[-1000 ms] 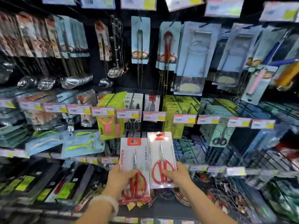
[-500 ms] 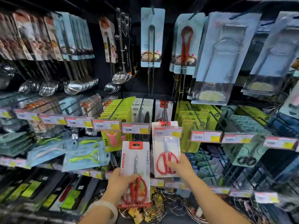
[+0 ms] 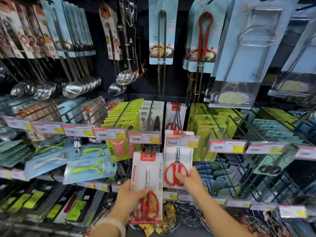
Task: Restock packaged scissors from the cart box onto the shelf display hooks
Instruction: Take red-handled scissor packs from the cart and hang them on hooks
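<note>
Scissors in two white blister packs sit in front of me, one pack per hand. My left hand (image 3: pixel 130 196) grips the nearer pack (image 3: pixel 147 187), thumb across its front over the red handles, fingers wrapped behind its left edge; this pack is upright, low in the view, below the row of price tags and clear of any hook I can see. My right hand (image 3: pixel 189 178) pinches the second pack (image 3: pixel 177 161) at its lower right corner, thumb lying on the red scissor loops. That pack is raised higher, its top edge tucked behind the price tag (image 3: pixel 182 141) at the end of the display hook (image 3: pixel 178 115); I cannot tell whether its hang hole is on the hook. More of the same red-handled scissors (image 3: pixel 173 124) hang further back on that hook. Left of it is a hook of black-handled scissors (image 3: pixel 152 120), then green carded peelers (image 3: pixel 123 117). Ladles (image 3: pixel 73 89) and packaged tongs (image 3: pixel 204 38) hang on the row above. A pale bracelet (image 3: pixel 112 224) circles my left wrist.
</note>
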The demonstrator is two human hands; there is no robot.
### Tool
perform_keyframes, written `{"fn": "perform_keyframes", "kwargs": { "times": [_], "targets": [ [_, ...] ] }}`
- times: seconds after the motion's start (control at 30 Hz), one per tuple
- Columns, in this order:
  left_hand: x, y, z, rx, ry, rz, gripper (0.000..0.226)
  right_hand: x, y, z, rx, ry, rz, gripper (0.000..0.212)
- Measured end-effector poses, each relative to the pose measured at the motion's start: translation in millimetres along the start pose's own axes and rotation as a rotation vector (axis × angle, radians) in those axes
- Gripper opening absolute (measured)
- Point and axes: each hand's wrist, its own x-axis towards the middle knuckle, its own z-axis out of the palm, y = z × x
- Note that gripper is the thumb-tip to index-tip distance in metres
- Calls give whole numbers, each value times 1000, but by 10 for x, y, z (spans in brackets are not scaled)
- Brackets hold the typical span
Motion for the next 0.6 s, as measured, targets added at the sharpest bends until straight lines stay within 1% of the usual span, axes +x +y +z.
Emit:
{"fn": "perform_keyframes", "kwargs": {
  "times": [0.03,0.07,0.13,0.17,0.2,0.23,0.27,0.3,0.33,0.37,0.4,0.43,0.47,0.53,0.6],
  "targets": [
    [-3,3,-7,3,-8,1,24,39,-30,3,-16,-1,15,31],
    [-8,10,-11,12,-15,-1,25,79,-64,1,-39,1,35,39],
    [-20,14,-9,58,-46,5,27,153,-128,-11,-126,38,101,69],
    [-19,9,-1,78,-60,6,27,155,-150,-24,-194,73,132,79],
    [-25,7,17,90,-73,1,27,131,-146,-35,-234,99,129,83],
    [-25,1,41,97,-87,-8,28,61,-154,-41,-236,96,108,81],
    [-34,2,79,102,-104,-14,29,-31,-147,-35,-176,34,81,75],
    [-37,-6,124,103,-118,-15,30,-123,-100,-18,-108,-67,81,67],
    [-51,-14,172,107,-129,-11,30,-224,-43,1,-50,-167,78,57],
    [-51,-29,230,116,-135,5,27,-327,3,21,-28,-229,73,44],
    [-49,-52,285,131,-131,31,20,-404,50,34,-20,-247,48,29],
    [-49,-67,340,149,-124,59,10,-443,94,29,-29,-218,24,15],
    [-40,-80,391,160,-114,78,2,-470,121,15,-18,-177,5,9],
    [-30,-65,471,200,-91,107,15,-490,95,-48,1,-102,-43,10],
    [-8,10,539,241,-82,145,23,-493,-11,-124,-18,-39,-100,5]
  ]
}}
